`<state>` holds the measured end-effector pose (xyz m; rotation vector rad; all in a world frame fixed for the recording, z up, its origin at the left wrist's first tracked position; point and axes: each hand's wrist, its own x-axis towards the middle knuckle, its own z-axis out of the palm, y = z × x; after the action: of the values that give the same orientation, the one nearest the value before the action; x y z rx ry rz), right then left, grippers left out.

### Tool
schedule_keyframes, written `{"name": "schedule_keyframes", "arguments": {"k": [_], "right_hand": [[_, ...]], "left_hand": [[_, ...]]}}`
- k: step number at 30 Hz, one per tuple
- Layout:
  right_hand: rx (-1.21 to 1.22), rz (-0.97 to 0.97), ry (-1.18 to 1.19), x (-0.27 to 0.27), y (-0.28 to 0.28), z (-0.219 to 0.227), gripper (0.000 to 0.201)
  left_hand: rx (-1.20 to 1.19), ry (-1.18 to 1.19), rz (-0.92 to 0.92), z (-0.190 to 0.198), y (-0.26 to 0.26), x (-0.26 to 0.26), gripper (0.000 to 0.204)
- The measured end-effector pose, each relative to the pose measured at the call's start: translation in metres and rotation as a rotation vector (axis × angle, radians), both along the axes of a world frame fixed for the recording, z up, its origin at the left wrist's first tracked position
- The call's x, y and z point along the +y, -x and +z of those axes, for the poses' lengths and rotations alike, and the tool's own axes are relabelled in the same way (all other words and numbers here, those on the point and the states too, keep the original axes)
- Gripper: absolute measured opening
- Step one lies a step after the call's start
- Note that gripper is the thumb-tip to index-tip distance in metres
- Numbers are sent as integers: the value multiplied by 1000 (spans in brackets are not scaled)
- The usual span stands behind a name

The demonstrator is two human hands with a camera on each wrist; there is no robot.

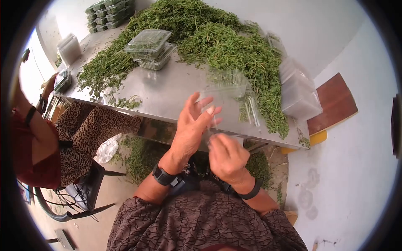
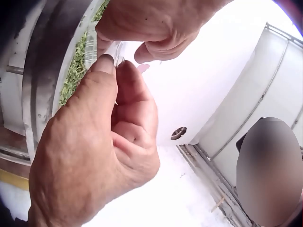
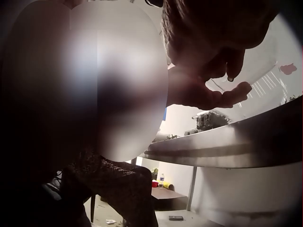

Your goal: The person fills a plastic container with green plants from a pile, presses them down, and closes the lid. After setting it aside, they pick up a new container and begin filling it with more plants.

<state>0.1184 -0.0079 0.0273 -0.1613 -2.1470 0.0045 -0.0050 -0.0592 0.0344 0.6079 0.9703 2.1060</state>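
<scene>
A clear plastic container (image 1: 228,90) is held over the table's near edge, blurred in the head view. My left hand (image 1: 188,127) is beside its near side, fingers raised. In the left wrist view, the thumb and forefinger of that hand (image 2: 99,137) pinch a thin clear edge (image 2: 117,49). My right hand (image 1: 228,159), fingers curled, grips the container's near corner; it shows above the left hand in the left wrist view (image 2: 156,23). The right wrist view shows the dark right hand (image 3: 218,35) near the clear plastic (image 3: 260,71); its fingertip contact is hard to see.
Piles of green sprigs (image 1: 247,52) cover the table's back and right side. Clear boxes (image 1: 150,46) stand at mid-table, filled boxes (image 1: 106,14) at the back left. Stacked empty containers (image 1: 299,94) are at the right edge. Another person (image 1: 39,142) sits left, beside a chair (image 1: 94,188).
</scene>
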Motion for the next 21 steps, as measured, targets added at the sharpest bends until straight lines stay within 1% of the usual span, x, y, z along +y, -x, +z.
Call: {"name": "schedule_keyframes", "arguments": {"k": [1,2,3,4,6,7,8,10,11,12,13,14,15,16,17,18,19,21], "right_hand": [[-28,37,15,-3,-1,-2,28],[-55,74,31,-5,-3,-4,28],[-131,190,26,-6,-8,-7,30],[-125,185,25,-6,-12,-7,30],[-75,351,124,-4,-22,-4,33],[-39,322,140,-1,-29,0,33],[-33,323,138,5,-33,6,33],[141,119,66,17,-42,15,34],[144,117,68,22,-47,17,34],[207,100,200,25,-52,18,38],[270,82,332,27,-53,18,41],[273,79,336,27,-51,18,41],[280,66,457,30,-48,20,45],[286,50,577,32,-46,21,48],[261,72,644,33,-46,22,55],[262,64,647,34,-47,22,55],[245,73,747,35,-48,22,57],[202,96,958,36,-53,22,57]], "left_hand": [[-1,1,-5,-5,1,2,74],[28,-18,32,-11,3,3,68],[57,-38,68,-15,4,3,63],[63,-39,62,-14,6,1,63],[238,-60,134,-10,9,-6,63],[289,-45,188,-10,11,-10,62],[294,-47,188,-12,14,-14,62],[414,-31,244,-17,20,-20,62],[461,-21,270,-18,22,-23,61],[465,-18,268,-19,24,-26,61],[502,-3,214,-19,26,-31,61],[538,12,157,-19,25,-34,62],[609,50,187,-17,22,-37,63],[609,52,178,-19,21,-39,63],[694,65,138,-21,22,-41,63],[778,78,97,-23,23,-44,64],[776,81,86,-23,23,-46,64],[902,125,3,-21,24,-52,64]]}}
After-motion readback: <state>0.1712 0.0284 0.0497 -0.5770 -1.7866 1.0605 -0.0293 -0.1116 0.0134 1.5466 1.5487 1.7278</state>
